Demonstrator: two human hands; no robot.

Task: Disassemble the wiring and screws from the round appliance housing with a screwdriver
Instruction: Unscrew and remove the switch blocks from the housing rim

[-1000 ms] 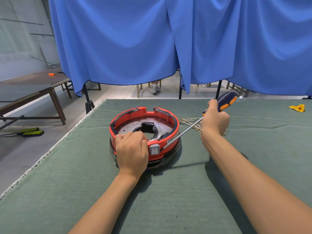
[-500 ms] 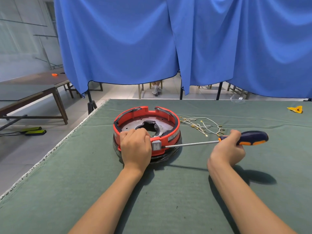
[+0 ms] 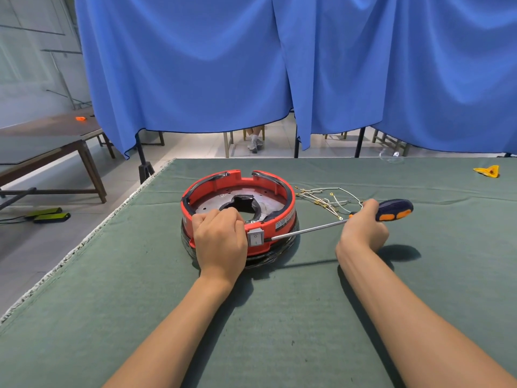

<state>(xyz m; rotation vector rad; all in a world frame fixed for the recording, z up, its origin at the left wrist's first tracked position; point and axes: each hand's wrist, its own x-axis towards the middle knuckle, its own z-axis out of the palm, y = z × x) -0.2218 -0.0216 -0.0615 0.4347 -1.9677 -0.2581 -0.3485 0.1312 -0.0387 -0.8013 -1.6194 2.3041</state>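
Note:
A round red appliance housing (image 3: 282, 203) with a black base and a grey metal plate inside sits on the green table cover. A white rocker switch (image 3: 256, 238) is set in its near wall. My left hand (image 3: 219, 239) grips the near rim beside the switch. My right hand (image 3: 363, 229) holds a screwdriver (image 3: 394, 210) with a navy and orange handle; its long shaft lies almost level and its tip touches the housing wall just right of the switch. A loose bundle of white wires (image 3: 327, 198) with brass terminals lies behind the shaft.
A yellow object (image 3: 486, 171) lies at the far right of the green table cover (image 3: 279, 317). The table's left edge runs diagonally, with floor beyond. Blue curtains hang behind. A wooden bench (image 3: 50, 152) stands at left. A seated person's feet show under the curtain.
My right hand dropped from above the housing to the table's right side, swinging the screwdriver from steep to nearly level with the tip by the switch. The left hand stayed on the rim.

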